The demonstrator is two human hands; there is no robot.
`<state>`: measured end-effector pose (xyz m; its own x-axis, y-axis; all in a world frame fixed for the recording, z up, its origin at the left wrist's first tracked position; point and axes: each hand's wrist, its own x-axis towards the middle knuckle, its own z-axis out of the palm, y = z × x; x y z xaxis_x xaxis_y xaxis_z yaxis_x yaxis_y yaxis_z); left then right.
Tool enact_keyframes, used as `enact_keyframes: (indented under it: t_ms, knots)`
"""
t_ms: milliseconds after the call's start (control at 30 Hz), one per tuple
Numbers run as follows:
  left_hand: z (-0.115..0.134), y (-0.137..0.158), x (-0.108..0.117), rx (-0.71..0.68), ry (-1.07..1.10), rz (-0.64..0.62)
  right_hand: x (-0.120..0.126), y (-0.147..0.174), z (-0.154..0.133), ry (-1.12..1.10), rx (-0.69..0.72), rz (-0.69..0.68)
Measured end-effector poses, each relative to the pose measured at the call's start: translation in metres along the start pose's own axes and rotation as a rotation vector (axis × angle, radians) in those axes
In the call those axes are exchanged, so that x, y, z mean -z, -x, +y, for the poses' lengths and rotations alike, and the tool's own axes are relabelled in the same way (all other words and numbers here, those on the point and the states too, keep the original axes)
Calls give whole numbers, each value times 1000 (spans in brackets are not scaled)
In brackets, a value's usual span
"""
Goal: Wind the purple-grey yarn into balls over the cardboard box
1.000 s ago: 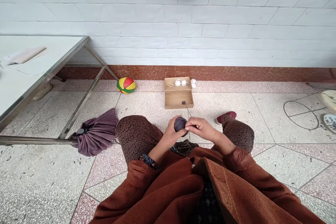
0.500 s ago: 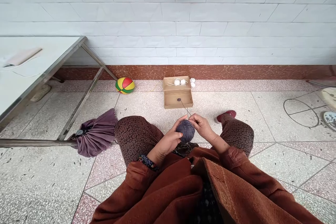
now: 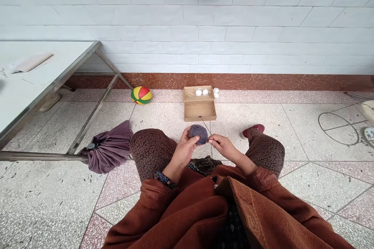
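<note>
My left hand [image 3: 185, 148] is wrapped round a ball of dark grey-purple yarn [image 3: 198, 134], with the thumb pressed on its near side. To the right of the ball, my right hand [image 3: 223, 146] pinches the yarn strand [image 3: 207, 124] close to the ball's surface. That strand runs up to an open cardboard box [image 3: 200, 110] on the floor. A small dark bit of yarn shows at the box's near wall. Two white balls [image 3: 201, 92] with loose white thread lie in the box's raised lid part.
More small white balls [image 3: 216, 92] sit beside the box. A colourful ball [image 3: 141, 95] lies by the wall. To the left stand a metal-framed table [image 3: 58, 74] and a folded purple cloth item [image 3: 109, 148]. A wire ring frame [image 3: 339, 128] is at the right.
The yarn ball has been turned and raised slightly away from me. My right hand has moved down from above the ball to its right side. The small dark yarn bit has shifted toward the box's near wall.
</note>
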<state>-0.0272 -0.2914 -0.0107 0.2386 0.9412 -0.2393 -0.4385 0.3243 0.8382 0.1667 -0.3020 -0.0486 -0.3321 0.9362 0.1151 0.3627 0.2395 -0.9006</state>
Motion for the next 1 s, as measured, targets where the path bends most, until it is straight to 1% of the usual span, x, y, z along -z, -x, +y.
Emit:
enact_keyframes:
  t_ms: [100, 167, 233, 300, 367, 433, 467, 533, 600, 667, 767, 867, 1000]
  knots:
    - [-3, -4, 9, -108, -274, 88, 7, 2, -15, -96, 2, -121]
    - [-4, -4, 13, -147, -457, 103, 15, -1, -27, -125, 29, -132]
    - [-5, -2, 14, -158, -576, 58, 23, -8, -37, -96, 75, -91]
    - [-6, 1, 12, -125, -603, -54, 31, -17, -44, -25, 125, -44]
    - [-7, 6, 7, -39, -536, -209, 36, -25, -44, 40, 170, -8]
    - [-6, 10, 2, 47, -385, -315, 34, -31, -38, 65, 189, 42]
    - [-5, 13, 0, 78, -294, -342, 32, -31, -33, 62, 177, 81]
    - [-1, 17, -5, 123, -119, -355, 23, -29, -21, 40, 114, 155]
    - [3, 18, -7, 160, 19, -354, 13, -23, -7, 18, 35, 173]
    - [4, 17, -7, 168, 108, -313, 5, -16, 3, 16, -8, 129]
    - [0, 8, -2, 131, 123, -143, -1, -6, 10, 46, -8, 58]
    - [-10, -2, 7, 106, 39, 11, 1, 0, 4, 43, 23, -18]
    - [-17, -6, 16, 3, -211, 130, 5, 5, -17, -16, 64, -162]
